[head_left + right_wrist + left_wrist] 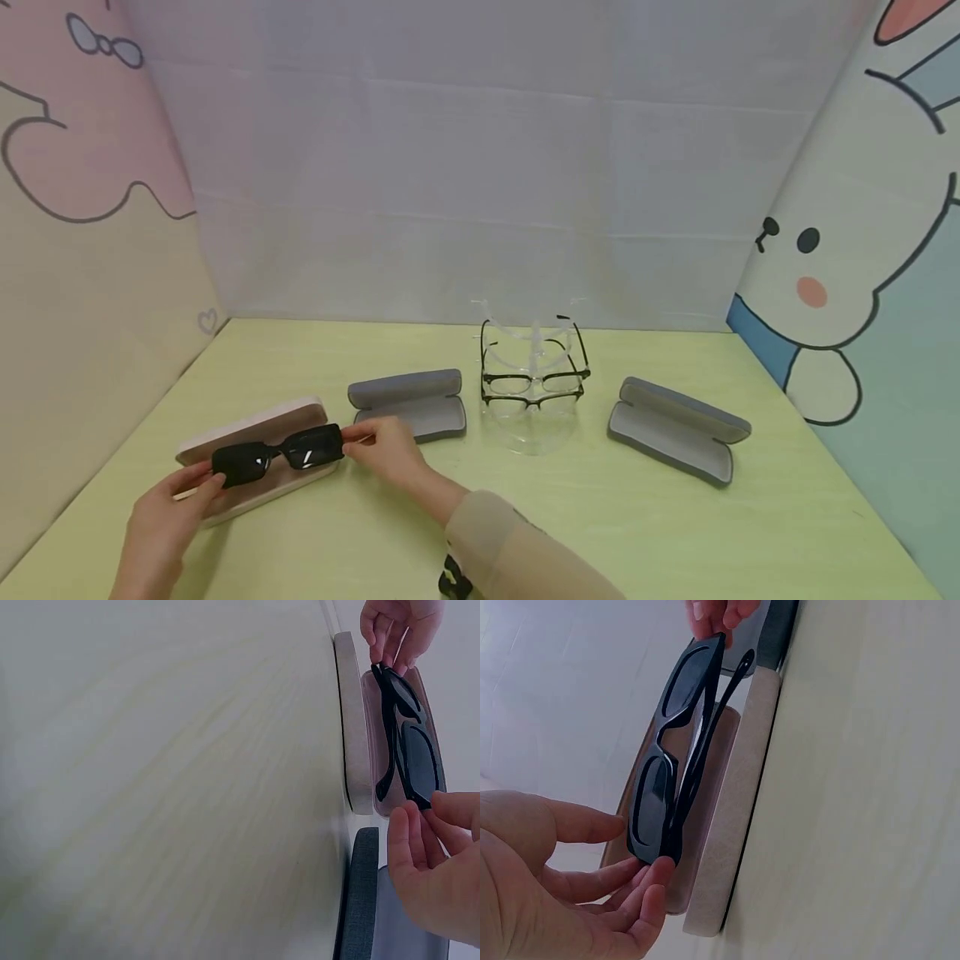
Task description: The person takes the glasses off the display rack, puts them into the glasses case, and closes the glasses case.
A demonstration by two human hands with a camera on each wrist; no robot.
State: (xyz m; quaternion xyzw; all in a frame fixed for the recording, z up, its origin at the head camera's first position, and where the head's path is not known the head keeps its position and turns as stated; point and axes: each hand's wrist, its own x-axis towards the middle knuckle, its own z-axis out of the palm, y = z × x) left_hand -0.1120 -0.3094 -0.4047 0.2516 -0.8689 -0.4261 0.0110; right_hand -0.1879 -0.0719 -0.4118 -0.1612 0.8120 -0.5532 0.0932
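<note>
Black sunglasses [309, 448] with dark lenses are held over an open pinkish-beige glasses case [258, 427]. My left hand [167, 521] pinches their left end between thumb and fingers. At the opposite end, my right hand [392, 452] pinches the frame's corner with its fingertips. In the left wrist view, a temple arm of the sunglasses [667, 757] lies folded across behind the lenses. The case's pink inside [375, 727] shows beneath them in the right wrist view; whether the sunglasses touch it, I cannot tell.
An open grey case [438, 417] stands just behind my right hand. Another open grey case [675, 433] lies at the right. Between them, a clear stand [536, 346] holds two dark-framed eyeglasses [534, 402]. Printed cloth walls [480, 167] enclose the yellow-green table [600, 533].
</note>
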